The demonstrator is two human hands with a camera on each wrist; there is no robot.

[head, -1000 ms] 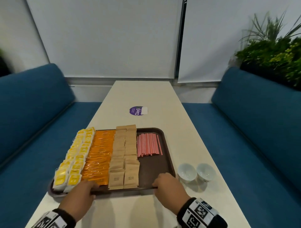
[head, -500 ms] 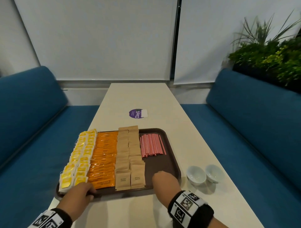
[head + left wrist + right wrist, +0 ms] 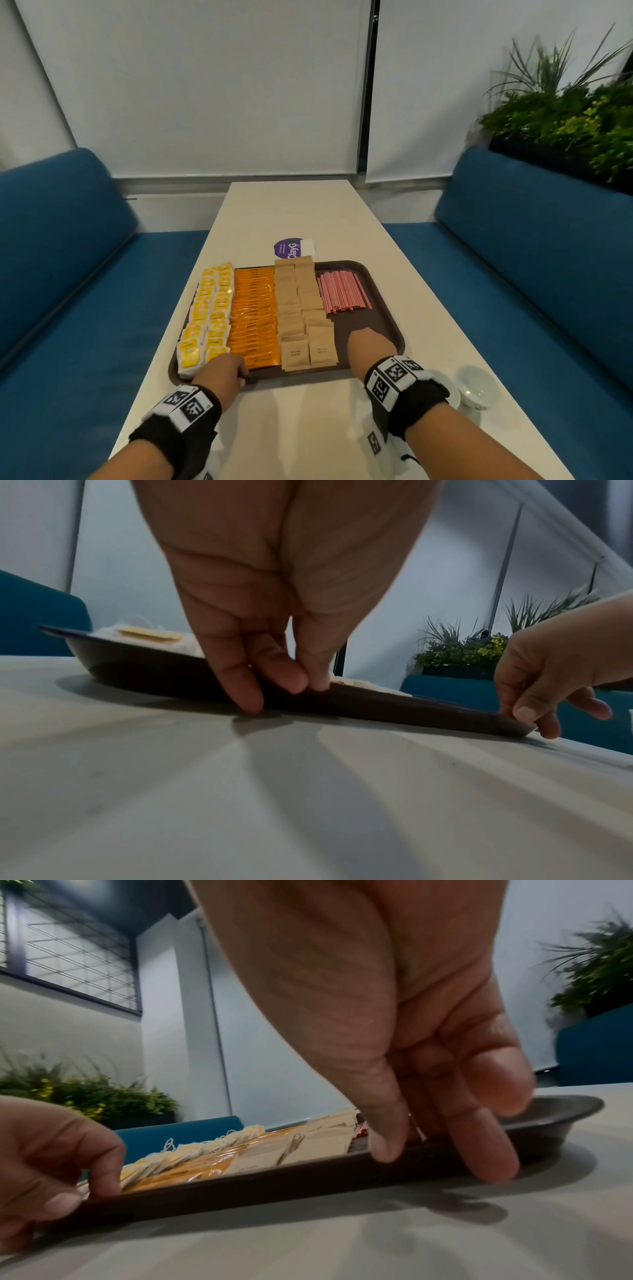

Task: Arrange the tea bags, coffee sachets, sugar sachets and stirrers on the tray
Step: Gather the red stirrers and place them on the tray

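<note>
A brown tray lies on the white table. It carries rows of yellow tea bags, orange coffee sachets, brown sugar sachets and a bundle of pink stirrers. My left hand pinches the tray's near rim at the left, thumb on top and fingers under the tray; the left wrist view shows this left hand close up. My right hand grips the near rim at the right. In the right wrist view this right hand has its thumb on the tray.
A small white bowl stands on the table right of my right wrist, and a second one is mostly hidden behind the wristband. A purple sticker lies beyond the tray. Blue benches flank the table, with plants behind the right one.
The tray has slid away from me and rightward on the table, with both hands holding its near rim. My arms are stretched further, and the bowls now lie beside my right wrist.
</note>
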